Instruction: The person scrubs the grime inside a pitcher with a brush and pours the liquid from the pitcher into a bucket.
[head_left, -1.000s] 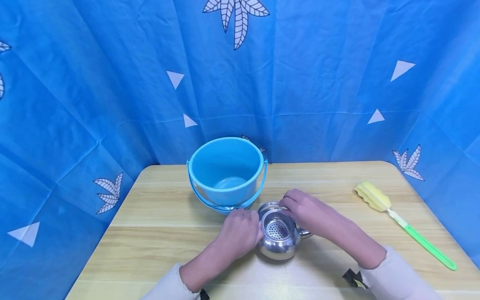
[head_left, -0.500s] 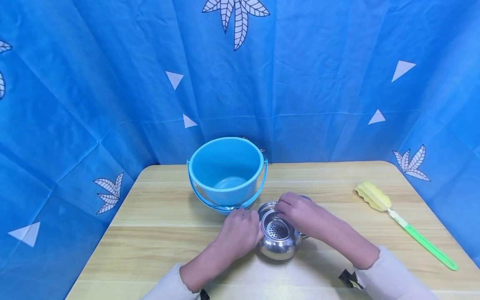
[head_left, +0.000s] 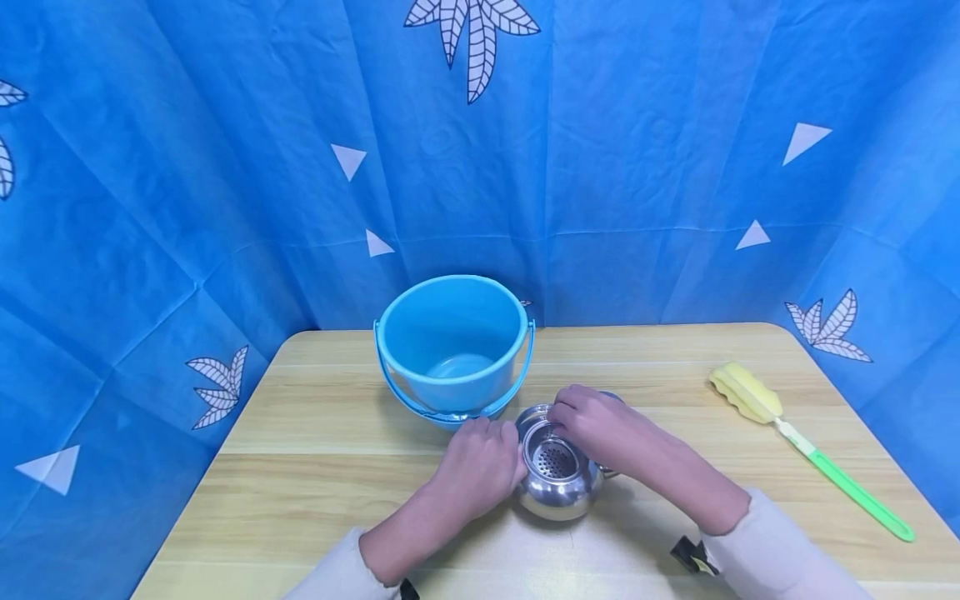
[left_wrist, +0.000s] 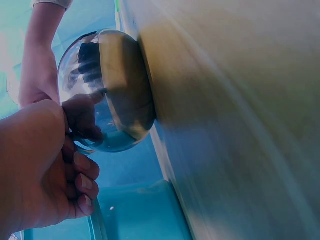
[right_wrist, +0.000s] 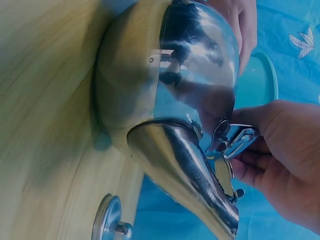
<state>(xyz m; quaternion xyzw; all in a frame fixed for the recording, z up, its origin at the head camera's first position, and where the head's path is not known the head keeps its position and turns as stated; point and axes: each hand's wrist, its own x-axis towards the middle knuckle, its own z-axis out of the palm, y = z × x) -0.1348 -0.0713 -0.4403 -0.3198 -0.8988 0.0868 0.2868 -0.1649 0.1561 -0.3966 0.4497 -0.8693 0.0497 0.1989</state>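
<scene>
Teapot (head_left: 558, 498) sitting at lower centre

We are seeing the left hand (head_left: 482, 467) pinching the teapot's left side, the right hand (head_left: 602, 427) its upper right edge; fingers are hiding the exact parts. A strainer (head_left: 553, 460) is sitting in its mouth. A blue bucket (head_left: 465, 393) is standing mid-frame, a sponge brush (head_left: 814, 457) lying lower right.

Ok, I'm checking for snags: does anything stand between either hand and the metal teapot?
Nothing visible does. The left hand and right hand are both right at the teapot; the blue bucket stands farther back, and the lid lies on the spout side.
</scene>
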